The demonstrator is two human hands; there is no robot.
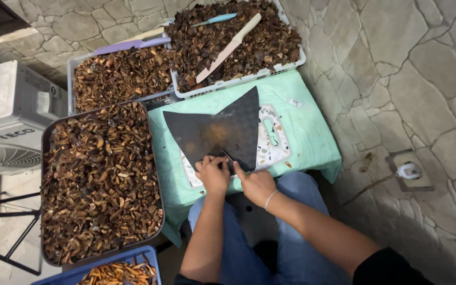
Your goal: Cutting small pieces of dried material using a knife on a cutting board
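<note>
Left hand [213, 173] curled, pressing on a black mat [217, 132]. Right hand [255, 184] closed around a knife [229, 157]; the item being cut is hidden. Mat overlies a speckled cutting board [273, 138] on a green-covered table [302, 132]. Stone floor [397, 79]. Three trays of brown husk pieces [101, 200] from 9 to 12 o'clock; three knives [228, 47] at 12.

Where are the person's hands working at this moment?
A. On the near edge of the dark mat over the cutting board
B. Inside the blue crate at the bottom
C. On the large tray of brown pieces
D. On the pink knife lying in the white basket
A: the left hand and right hand sit together at the near edge of the dark mat, which lies over the cutting board.
</note>
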